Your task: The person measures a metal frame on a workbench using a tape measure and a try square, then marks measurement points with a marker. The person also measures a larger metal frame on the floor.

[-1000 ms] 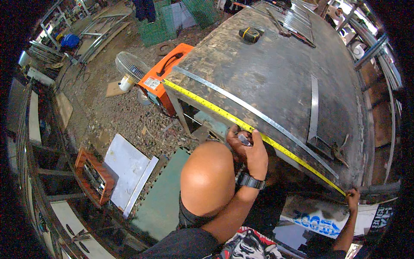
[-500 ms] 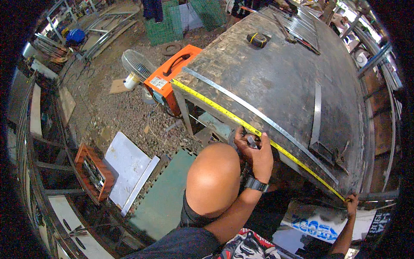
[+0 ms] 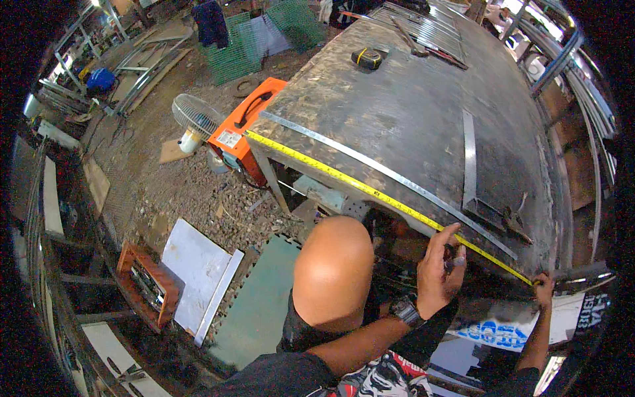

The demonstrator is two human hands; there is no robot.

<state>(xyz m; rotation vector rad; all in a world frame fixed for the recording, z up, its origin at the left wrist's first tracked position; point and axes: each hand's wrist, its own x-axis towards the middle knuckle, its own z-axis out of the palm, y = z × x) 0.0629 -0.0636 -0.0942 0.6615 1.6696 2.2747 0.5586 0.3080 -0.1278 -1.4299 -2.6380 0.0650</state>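
Note:
A yellow tape measure blade point(image 3: 344, 178) is stretched along the near edge of a dark metal-topped workbench point(image 3: 397, 106). My right hand point(image 3: 544, 290) is closed on the blade's right end at the bench corner. My left hand point(image 3: 440, 274), with a watch at the wrist, is beside the blade toward its right half. Its index finger reaches up to the blade, and its other fingers curl around a small dark and pale object point(image 3: 455, 261) that I cannot make out. A thin flat metal strip point(image 3: 370, 165) lies on the bench just behind the blade.
A metal square point(image 3: 470, 159) and a black tape measure case point(image 3: 366, 58) lie on the bench, with a metal grille point(image 3: 423, 30) at its far end. An orange machine point(image 3: 248, 112) and a fan point(image 3: 197, 116) stand left of it. A white sheet point(image 3: 198, 264) lies on gravel.
My left hand has slid right along the blade, from near its middle toward the right end. My right hand keeps its grip at the corner. The view has shifted slightly.

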